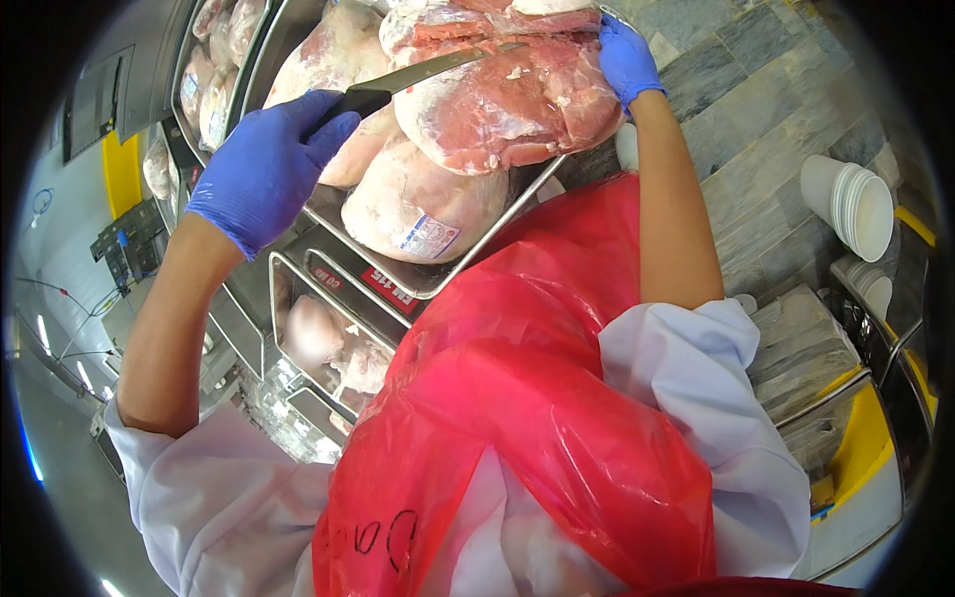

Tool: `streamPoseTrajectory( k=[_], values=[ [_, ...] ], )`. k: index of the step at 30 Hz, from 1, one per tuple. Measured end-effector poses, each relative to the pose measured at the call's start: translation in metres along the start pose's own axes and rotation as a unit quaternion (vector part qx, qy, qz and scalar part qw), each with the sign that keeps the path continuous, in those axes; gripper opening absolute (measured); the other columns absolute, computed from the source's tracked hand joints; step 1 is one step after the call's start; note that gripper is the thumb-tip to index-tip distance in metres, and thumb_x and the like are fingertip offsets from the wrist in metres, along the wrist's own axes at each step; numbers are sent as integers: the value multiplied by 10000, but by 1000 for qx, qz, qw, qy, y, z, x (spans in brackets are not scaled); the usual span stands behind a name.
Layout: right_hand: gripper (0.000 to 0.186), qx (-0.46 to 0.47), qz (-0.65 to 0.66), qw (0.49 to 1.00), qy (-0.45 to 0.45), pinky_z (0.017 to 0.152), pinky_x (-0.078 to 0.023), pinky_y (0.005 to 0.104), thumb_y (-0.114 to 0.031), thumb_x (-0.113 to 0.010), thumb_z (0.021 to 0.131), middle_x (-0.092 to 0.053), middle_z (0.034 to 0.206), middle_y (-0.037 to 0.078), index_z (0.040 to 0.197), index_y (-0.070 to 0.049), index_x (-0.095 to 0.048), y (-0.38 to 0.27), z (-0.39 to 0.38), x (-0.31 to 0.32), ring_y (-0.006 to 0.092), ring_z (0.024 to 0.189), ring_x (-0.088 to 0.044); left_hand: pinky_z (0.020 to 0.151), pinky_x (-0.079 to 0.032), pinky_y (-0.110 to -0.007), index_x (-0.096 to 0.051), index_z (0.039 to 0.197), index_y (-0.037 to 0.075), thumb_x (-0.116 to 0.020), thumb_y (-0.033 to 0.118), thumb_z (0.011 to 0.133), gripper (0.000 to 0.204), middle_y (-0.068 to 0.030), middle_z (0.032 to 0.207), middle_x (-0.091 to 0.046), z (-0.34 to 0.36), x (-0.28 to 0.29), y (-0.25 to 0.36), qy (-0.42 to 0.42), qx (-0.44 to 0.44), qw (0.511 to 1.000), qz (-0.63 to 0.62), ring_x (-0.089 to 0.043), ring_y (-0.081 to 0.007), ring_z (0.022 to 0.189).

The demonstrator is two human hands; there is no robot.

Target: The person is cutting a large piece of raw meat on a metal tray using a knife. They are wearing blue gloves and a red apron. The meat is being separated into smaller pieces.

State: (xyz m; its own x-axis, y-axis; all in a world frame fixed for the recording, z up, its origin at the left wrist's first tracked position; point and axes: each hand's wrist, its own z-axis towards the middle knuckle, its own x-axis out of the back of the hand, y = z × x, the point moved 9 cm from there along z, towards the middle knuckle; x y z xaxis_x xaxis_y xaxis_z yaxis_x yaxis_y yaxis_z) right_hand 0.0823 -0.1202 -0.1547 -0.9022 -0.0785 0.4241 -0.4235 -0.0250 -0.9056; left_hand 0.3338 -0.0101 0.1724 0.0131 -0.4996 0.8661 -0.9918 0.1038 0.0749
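Note:
My left hand (264, 169), in a blue glove, is closed around the dark handle of a long knife (423, 72). The blade points right, and its tip lies at a cleft in a large piece of raw meat (507, 104). At the right edge of that meat is my right hand (629, 62), also gloved in blue, with its fingers gripping the side and partly out of sight. Underneath, pale skin-covered pieces of meat (428, 199) fill a metal tray (463, 261); the nearest one carries a printed label.
More metal trays of meat stand at the far left (237, 95) and below left (288, 316). Stacked white buckets (849, 207) lie on the tiled floor (766, 60) at right. A metal-railed cart with yellow parts (858, 458) is at lower right. My red plastic apron (517, 398) touches the tray area.

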Motion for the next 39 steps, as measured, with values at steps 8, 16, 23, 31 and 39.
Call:
streamPoseTrajectory(
  k=[8,16,23,31,39],
  values=[
    [334,-66,66,994,56,902,-493,427,-173,-433,949,-656,1099,248,1175,-27,-629,-13,-11,0,379,1029,-633,780,-491,-399,-636,1165,20,-570,312,976,353,-244,948,-663,-12,-2,6,4,41,996,-73,-623,-394,835],
    [336,152,-194,969,27,927,-473,391,-201,-470,945,-664,1091,207,1169,-3,-623,13,12,-17,370,1031,-623,843,-498,-409,-621,1202,22,-568,333,975,388,-246,1047,-666,-2,-14,19,-13,46,998,-50,-634,-421,970],
    [359,-78,71,993,43,988,-453,369,-204,-490,913,-647,1192,212,1160,-5,-657,11,-3,-11,362,1118,-605,882,-496,-378,-601,1245,25,-564,303,989,380,-246,1081,-662,-12,-22,21,-26,91,995,-41,-650,-384,1023],
    [356,-26,46,997,50,983,-456,379,-201,-478,913,-657,1165,217,1140,4,-659,25,5,-14,357,1107,-613,901,-485,-386,-599,1245,18,-551,322,993,398,-245,1116,-657,-31,-28,5,3,130,989,-69,-642,-375,1055],
    [346,-41,27,998,33,904,-482,380,-197,-474,927,-681,1090,214,1132,10,-660,-13,-7,3,361,1010,-643,885,-487,-394,-601,1235,13,-560,314,984,393,-241,1121,-654,-37,-24,-31,-1,157,987,-31,-635,-395,1031]
  ],
)
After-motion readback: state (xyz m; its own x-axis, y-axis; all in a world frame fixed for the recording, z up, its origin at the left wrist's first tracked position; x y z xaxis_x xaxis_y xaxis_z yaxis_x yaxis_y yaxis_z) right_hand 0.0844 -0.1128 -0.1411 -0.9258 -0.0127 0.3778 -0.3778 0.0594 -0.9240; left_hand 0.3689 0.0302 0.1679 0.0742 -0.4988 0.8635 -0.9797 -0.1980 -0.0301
